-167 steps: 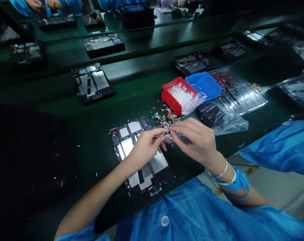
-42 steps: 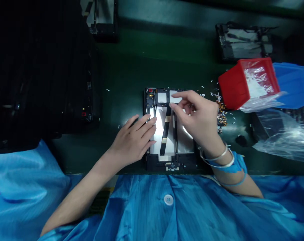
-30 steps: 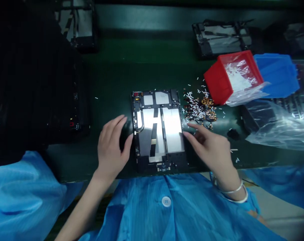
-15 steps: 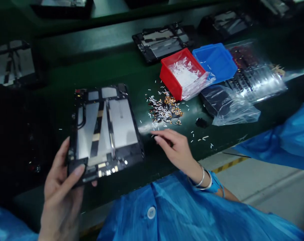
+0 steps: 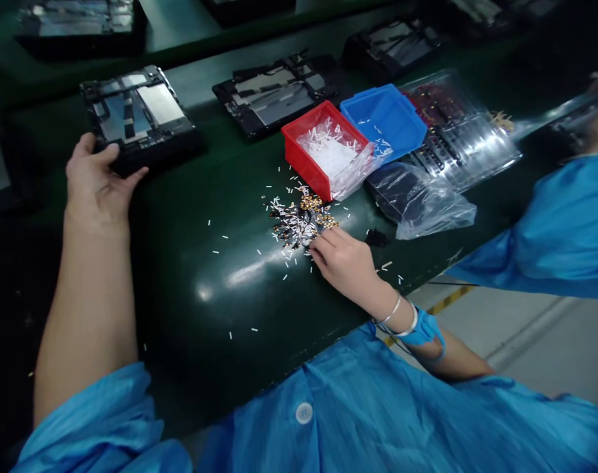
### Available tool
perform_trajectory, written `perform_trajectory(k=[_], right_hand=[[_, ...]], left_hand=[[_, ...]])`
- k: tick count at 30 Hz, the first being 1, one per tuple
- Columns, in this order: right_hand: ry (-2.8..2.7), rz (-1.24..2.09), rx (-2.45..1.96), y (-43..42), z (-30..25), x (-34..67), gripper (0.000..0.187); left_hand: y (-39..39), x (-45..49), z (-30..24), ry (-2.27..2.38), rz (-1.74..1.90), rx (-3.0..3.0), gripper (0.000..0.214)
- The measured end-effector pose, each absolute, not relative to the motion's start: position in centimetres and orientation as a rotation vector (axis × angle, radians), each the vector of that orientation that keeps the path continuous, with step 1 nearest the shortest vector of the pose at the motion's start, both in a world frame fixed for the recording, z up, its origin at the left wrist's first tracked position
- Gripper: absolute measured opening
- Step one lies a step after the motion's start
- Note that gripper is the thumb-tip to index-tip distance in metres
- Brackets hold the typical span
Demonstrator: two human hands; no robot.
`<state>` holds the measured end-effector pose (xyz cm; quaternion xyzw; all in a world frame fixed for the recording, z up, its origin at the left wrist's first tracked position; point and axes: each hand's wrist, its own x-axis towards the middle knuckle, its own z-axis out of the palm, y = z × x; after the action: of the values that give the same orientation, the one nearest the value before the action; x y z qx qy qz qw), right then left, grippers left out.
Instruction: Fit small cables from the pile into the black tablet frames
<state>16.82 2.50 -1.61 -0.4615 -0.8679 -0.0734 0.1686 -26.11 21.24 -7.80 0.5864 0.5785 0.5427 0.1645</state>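
At the upper left, my left hand (image 5: 99, 167) grips the near corner of an opened tablet (image 5: 131, 108). The thumb lies at its near edge and other fingers show lower down. The tablet's silver plates and dark ribbon cables face up, with a thick black edge below. My right hand (image 5: 345, 263) is closed, its fingertips pressed together at the near right edge of a pile of small parts (image 5: 299, 220). Gold round ends, dark leads and white slivers are mixed in that pile. Whatever lies between those fingertips is hidden.
Behind the pile stand a red bin (image 5: 306, 161) of white slivers and a blue bin (image 5: 388, 121). Clear bags (image 5: 427, 203) and a plastic tray (image 5: 471, 144) lie to the right. Another opened tablet (image 5: 279, 92) sits farther back. A co-worker's sleeve (image 5: 565, 223) reaches in at right.
My left hand has carried the tablet away from me to the upper left. My right hand has closed its fingers and come down at the pile's edge. The view has shifted somewhat.
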Motion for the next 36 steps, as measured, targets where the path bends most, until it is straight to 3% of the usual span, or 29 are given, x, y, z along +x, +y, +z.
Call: perform_trajectory(k=[3,5,10,13,16,22,29,36], right_hand=[[-2.543,-0.208,-1.289,1.6,-1.4,17.3,0.022],[-2.568,-0.17,-1.279,0.7,-1.2,17.9,0.024],[-2.48,-0.088,-1.28,-1.7,-1.2,19.5,0.023],[-2.192,-0.111,-1.425,-2.3,-1.4,20.8,0.015],[-1.946,-0.257,-1.603,-1.8,-2.0,22.2,0.012],[-2.105,-0.458,-1.643,0.7,-3.0,23.8,0.015],[-2.199,-0.334,-1.69,0.6,-2.3,24.5,0.017],[-2.161,-0.367,-1.765,1.0,-2.2,25.3,0.017]], left_hand=[[18.8,-22.9,-6.8,1.846,1.446,1.553,0.062],[14.8,-18.1,-5.2,1.92,1.483,1.816,0.068],[3.3,-5.1,-2.4,1.144,0.942,2.766,0.038],[0.1,-1.5,-2.6,0.872,0.577,2.992,0.041],[-0.2,-0.6,-3.3,0.925,0.451,3.051,0.051],[-0.4,0.1,-3.7,0.989,0.434,3.042,0.054],[-3.0,0.6,-2.9,0.899,0.506,2.961,0.045],[1.4,1.2,-2.4,1.029,0.688,3.204,0.032]])
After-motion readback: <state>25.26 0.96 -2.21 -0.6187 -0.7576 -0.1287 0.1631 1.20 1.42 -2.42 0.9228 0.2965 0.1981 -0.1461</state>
